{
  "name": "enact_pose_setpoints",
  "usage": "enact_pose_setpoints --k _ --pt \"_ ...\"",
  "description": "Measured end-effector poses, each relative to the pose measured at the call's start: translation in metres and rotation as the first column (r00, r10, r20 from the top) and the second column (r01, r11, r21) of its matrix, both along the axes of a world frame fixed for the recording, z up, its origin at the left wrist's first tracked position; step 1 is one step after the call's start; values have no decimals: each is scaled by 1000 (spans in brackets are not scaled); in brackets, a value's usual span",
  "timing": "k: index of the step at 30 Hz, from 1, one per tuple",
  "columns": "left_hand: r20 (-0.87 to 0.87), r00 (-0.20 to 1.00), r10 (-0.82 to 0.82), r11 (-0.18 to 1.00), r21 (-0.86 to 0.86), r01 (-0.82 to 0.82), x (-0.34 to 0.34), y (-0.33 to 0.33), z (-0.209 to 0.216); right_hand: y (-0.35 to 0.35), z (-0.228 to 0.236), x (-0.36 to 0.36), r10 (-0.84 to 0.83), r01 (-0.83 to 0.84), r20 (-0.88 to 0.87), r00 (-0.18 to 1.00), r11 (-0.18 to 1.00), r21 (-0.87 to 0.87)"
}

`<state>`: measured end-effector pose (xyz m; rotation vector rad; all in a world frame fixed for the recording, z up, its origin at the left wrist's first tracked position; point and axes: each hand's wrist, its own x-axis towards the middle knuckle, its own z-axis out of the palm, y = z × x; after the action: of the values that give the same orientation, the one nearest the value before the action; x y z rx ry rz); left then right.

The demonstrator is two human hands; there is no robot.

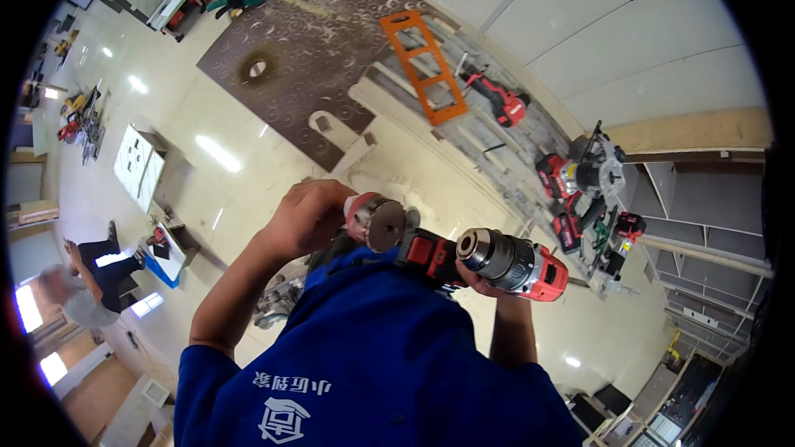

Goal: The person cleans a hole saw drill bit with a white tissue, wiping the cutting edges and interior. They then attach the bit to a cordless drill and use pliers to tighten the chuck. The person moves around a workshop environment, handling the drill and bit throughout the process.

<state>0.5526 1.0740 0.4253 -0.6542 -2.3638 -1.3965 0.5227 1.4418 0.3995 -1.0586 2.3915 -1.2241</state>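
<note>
In my left hand (308, 213) is a round hole saw (377, 222), red around the side with a grey metal end. My fingers close around its back part. My right hand (479, 280) grips a red and black cordless drill (517, 266) by the handle, mostly hidden behind the tool. The drill's metal chuck (474, 247) points toward the hole saw and holds no bit that I can see. Its black and red battery (431, 257) sits close to the hole saw, in front of my blue shirt. The two tools are apart.
Ahead lies a large brown patterned board (290, 25) with a cut hole, beside stacked grey strips (489, 149). On the strips rest an orange template (424, 66) and a red power tool (499, 101). A router (584, 172) stands to the right. A person (91, 285) sits far left.
</note>
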Motion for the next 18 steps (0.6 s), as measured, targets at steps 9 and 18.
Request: enact_pose_setpoints --k 9,18 --pt "141 988 -56 994 -87 69 -22 114 50 94 -23 -42 350 45 573 741 825 -563" --pt "151 988 -28 983 -173 54 -32 144 66 137 -37 -47 113 213 540 834 837 -504"
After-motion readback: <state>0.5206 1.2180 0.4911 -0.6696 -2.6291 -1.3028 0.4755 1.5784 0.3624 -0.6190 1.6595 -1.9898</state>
